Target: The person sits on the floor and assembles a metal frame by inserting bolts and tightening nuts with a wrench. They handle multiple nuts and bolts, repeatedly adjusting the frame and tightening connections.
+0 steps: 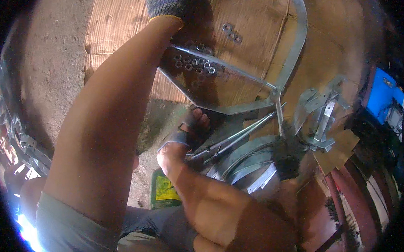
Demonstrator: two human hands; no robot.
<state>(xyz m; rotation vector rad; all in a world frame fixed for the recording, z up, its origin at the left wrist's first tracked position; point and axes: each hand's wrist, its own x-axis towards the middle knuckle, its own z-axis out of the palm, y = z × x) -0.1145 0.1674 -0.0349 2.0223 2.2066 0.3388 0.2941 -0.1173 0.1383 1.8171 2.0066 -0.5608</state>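
A grey knit glove with a yellow cuff edge covers my left hand [166, 3], which reaches far forward to the top edge of the view; its fingers are cut off or hidden. My right hand [192, 125], in a dark glove with bare fingertips, is closed right beside the near edge of a metal strip frame [229, 111]. What it grips, if anything, does not show. The frame is bent from flat grey strip, and a thin metal rod [227, 66] crosses it. Several hex nuts [200, 63] lie on the cardboard inside the frame, with more nuts [231, 33] farther off.
Brown cardboard [121, 19] covers part of the rough floor [47, 65]. Two long rods [237, 136] and curved metal strips [250, 159] lie right of my right hand. Metal brackets [324, 120] and a blue box [381, 95] are farther right. A green-yellow container [164, 189] stands near me.
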